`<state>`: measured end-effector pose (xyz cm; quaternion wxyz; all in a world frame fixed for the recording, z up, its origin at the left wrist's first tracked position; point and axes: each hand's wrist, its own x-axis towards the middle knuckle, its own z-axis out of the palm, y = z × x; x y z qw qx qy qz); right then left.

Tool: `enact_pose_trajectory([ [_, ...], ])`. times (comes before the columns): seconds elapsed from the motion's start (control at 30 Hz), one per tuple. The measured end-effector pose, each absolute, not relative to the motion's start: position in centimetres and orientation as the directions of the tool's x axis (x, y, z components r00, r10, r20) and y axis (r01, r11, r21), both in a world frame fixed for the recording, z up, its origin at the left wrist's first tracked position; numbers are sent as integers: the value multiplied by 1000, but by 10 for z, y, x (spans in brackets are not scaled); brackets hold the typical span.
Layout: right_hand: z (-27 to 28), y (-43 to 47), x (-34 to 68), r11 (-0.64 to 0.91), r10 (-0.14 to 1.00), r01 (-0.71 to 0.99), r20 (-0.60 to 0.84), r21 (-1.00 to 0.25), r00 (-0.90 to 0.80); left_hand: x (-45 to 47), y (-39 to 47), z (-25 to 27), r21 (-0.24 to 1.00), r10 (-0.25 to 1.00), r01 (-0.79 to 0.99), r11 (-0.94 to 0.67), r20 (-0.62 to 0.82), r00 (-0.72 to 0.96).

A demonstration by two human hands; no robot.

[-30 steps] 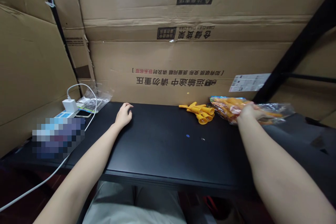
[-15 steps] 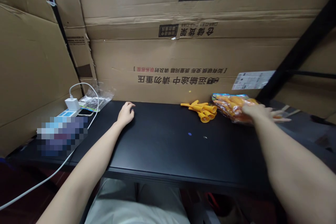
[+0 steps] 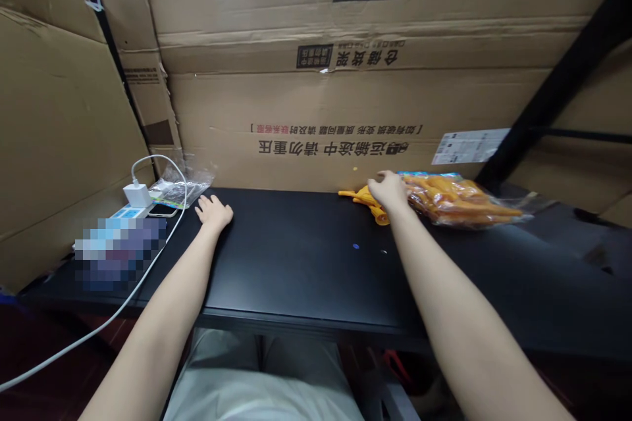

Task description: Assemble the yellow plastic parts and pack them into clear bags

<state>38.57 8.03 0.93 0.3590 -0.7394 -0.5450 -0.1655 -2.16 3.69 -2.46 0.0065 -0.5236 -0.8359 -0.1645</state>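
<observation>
Head cam, and here we are at the blk table: R hand is right over the orange flared pieces, back of the hand up, covering part of the bunch. Thumb and fingers bend down toward them, but fingertips partly hidden, so can't tell if they're gripping or just resting. The pieces lie in a loose bunch at the far edge of the tabletop, R of ctr, thin ends pointing L, one flared mouth showing just below the hand

Just R of that hand, v. close: a clear bag packed w/ more orange pieces, flat on the table, loose plastic trailing off to the R

Over on the other side, L hand is palm down on the tabletop, fingers apart, nothing in it that I can see. Nearest thing is the phone, w/ a crumpled clear wrapper just behind and a wht plug on the power strip further L

Btwn the hands, nearer the front edge: a small blue disc plus a tiny pale bit. Printed cardboard stands all along the back, lettering upside down
</observation>
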Motion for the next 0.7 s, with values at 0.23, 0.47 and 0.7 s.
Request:
enact_pose_trajectory([
  [0.23,-35,59,364,-95,835,976,519,-195,185,-46,46,-38,315,820,837,447,229,-524],
  [0.47,-34,60,373,-184,874,974,432,-131,224,-45,45,-32,273,829,846,459,212,-518],
  [0.7,-32,56,369,-218,857,971,458,-95,237,-11,30,-12,105,930,943,317,163,-331],
])
